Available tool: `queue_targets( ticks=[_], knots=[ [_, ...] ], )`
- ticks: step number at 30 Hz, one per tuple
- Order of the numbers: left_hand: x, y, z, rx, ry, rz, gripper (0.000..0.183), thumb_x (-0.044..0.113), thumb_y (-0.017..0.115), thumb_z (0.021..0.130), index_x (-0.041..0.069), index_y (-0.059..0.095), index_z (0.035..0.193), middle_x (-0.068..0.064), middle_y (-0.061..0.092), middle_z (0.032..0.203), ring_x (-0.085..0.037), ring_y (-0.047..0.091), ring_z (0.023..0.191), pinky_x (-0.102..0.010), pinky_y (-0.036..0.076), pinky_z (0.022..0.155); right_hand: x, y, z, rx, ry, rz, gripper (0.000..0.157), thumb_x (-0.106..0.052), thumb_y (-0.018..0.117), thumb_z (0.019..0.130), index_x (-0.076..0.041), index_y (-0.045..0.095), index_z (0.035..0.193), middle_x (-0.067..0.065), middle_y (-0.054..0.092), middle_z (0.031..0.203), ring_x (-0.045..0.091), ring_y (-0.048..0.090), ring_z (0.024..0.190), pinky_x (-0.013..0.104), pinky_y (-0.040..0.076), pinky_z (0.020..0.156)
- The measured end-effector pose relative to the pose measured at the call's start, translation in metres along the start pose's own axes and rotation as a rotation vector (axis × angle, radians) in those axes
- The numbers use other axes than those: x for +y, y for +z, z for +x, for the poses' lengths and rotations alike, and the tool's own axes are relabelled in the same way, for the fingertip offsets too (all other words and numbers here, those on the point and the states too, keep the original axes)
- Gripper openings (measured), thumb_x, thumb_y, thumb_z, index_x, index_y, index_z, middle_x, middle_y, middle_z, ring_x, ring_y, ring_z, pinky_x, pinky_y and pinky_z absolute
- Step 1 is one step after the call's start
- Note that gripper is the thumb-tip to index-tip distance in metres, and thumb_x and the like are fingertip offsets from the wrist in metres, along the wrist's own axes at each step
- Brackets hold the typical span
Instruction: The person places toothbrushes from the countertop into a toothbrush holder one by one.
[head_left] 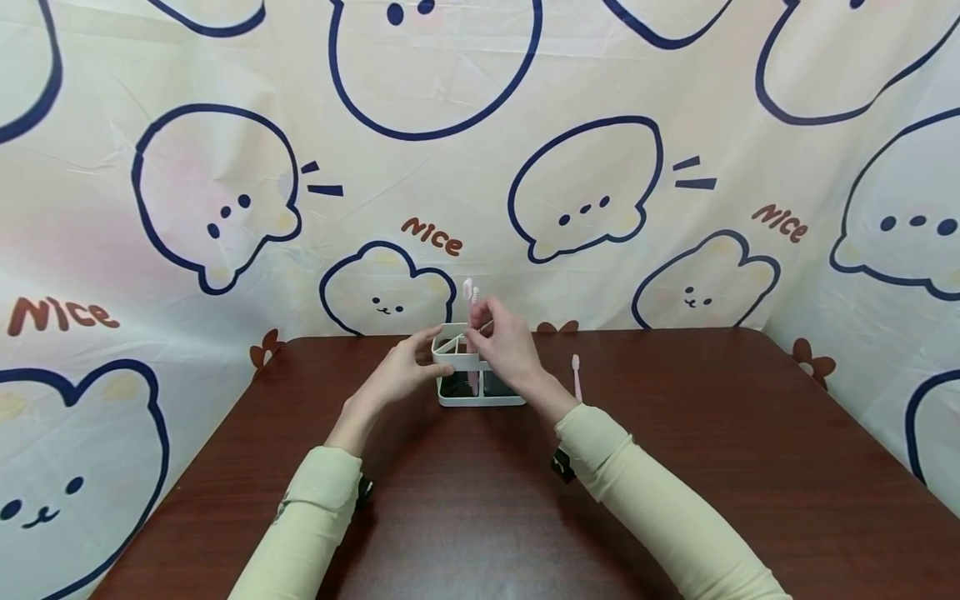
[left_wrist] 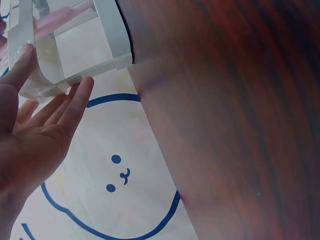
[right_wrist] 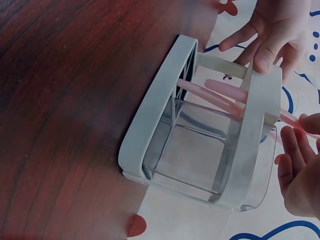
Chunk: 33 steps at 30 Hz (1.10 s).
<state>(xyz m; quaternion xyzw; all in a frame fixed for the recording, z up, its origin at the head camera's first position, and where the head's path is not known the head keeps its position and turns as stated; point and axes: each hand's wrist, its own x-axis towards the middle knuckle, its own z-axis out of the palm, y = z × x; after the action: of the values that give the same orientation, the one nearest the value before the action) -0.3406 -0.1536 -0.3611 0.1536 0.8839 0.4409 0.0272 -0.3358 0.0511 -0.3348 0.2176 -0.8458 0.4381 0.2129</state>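
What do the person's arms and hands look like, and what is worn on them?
The left hand and right hand are bare, without visible gloves or rings. The left sleeve and right sleeve are plain pale yellow, with wide, folded-looking cuffs. A black object shows beside each cuff, too small to identify.

Smooth pale plastic with a satin finish forms the frame of a caddy (right_wrist: 150,112), its clear walls (right_wrist: 192,150) glossy and apparently plastic as well. The pink handles (right_wrist: 227,91) standing in it look like smooth, slightly translucent plastic; the loose toothbrush (head_left: 577,375) also appears plastic. A soft, polished sheen marks the wood-grain top of the table (head_left: 465,533). The printed backdrop (head_left: 480,192), fabric or plastic sheeting, shows creases and faint gloss, while the sleeves (head_left: 307,517) are matt cloth.
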Motion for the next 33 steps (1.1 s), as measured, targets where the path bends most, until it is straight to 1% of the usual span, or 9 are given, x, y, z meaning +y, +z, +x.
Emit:
queue_targets(
  ticks=[6, 14, 21, 28, 33],
  knots=[
    [0.0010, -0.0004, -0.0008, -0.003, 0.002, -0.002, 0.080, 0.036, 0.075, 0.089, 0.023, 0.032, 0.156, -0.011, 0.041, 0.156, -0.033, 0.047, 0.139, -0.053, 0.045, 0.108, 0.0003, 0.0019, -0.0012, -0.012, 0.030, -0.008, 0.027, -0.011, 0.073, 0.090, -0.012, 0.055, 0.109, 0.005, 0.069, 0.096, 0.018, 0.070, 0.080, 0.030, 0.061, 0.068],
    [0.0011, -0.0006, -0.0010, 0.001, -0.002, 0.004, 0.081, 0.037, 0.074, 0.089, 0.024, 0.032, 0.156, -0.012, 0.041, 0.156, -0.034, 0.047, 0.139, -0.053, 0.045, 0.108, 0.0015, 0.0049, -0.0017, -0.017, 0.047, -0.048, 0.025, -0.012, 0.074, 0.090, -0.012, 0.056, 0.108, 0.007, 0.073, 0.097, 0.017, 0.071, 0.084, 0.033, 0.061, 0.075],
    [0.0007, 0.0007, -0.0002, 0.004, -0.012, -0.002, 0.080, 0.036, 0.075, 0.089, 0.023, 0.032, 0.156, -0.011, 0.041, 0.156, -0.034, 0.046, 0.139, -0.054, 0.045, 0.107, 0.0036, 0.0060, -0.0047, -0.026, 0.071, -0.046, 0.023, -0.015, 0.074, 0.090, -0.012, 0.057, 0.106, 0.008, 0.074, 0.101, 0.018, 0.071, 0.086, 0.036, 0.061, 0.080],
    [0.0010, 0.0011, -0.0009, 0.003, -0.010, -0.005, 0.081, 0.036, 0.075, 0.089, 0.023, 0.032, 0.156, -0.011, 0.040, 0.157, -0.034, 0.046, 0.139, -0.053, 0.045, 0.108, 0.0060, 0.0077, -0.0058, -0.021, 0.056, -0.079, 0.023, -0.015, 0.076, 0.089, -0.012, 0.058, 0.103, 0.008, 0.074, 0.102, 0.019, 0.071, 0.087, 0.036, 0.060, 0.082],
    [0.0009, 0.0002, -0.0012, 0.001, 0.000, -0.009, 0.081, 0.036, 0.075, 0.089, 0.022, 0.031, 0.156, -0.012, 0.040, 0.157, -0.034, 0.047, 0.139, -0.053, 0.045, 0.107, 0.0070, 0.0067, -0.0072, -0.030, 0.037, -0.097, 0.021, -0.019, 0.076, 0.089, -0.012, 0.061, 0.103, 0.007, 0.075, 0.101, 0.019, 0.072, 0.089, 0.036, 0.060, 0.083]
  ],
)
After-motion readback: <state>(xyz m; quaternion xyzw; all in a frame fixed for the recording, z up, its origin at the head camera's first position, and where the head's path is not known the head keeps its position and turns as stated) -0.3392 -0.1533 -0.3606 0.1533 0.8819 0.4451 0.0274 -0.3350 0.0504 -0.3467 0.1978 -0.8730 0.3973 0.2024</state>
